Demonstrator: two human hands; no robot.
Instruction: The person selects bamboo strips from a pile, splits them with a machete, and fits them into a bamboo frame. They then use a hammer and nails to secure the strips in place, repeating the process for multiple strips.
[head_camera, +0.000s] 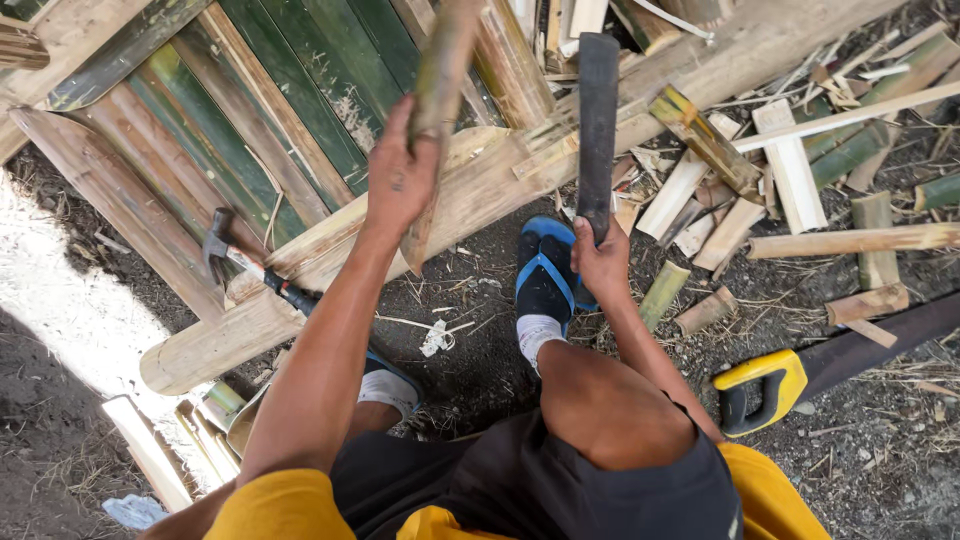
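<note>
A: From the head camera, what does each hand have?

B: The left hand is wrapped tight round a split bamboo stick, fingers closed about its lower part. The right hand is clenched on the handle of a machete.

A: How does the stick lie from the left hand?

B: Its long axis runs nearly upright in the picture, leaning a little to the right as it goes away from the person. Most of it reaches beyond the hand, towards the green bamboo panel; a short tapered end sticks out below the fist, towards the person, just over the big pale log.

A: And the blade?

B: The dark flat blade points straight away from the right hand, almost parallel with the stick and to its right. The two are near one another but apart. The right hand sits closer to the body, just above the blue sandal; the left is held farther out.

A: Anything else close by?

B: A hammer leans on the log, out to the left of the left hand. A saw with a yellow handle lies on the dirt to the right of the right hand, and bamboo offcuts are scattered beyond it.
</note>
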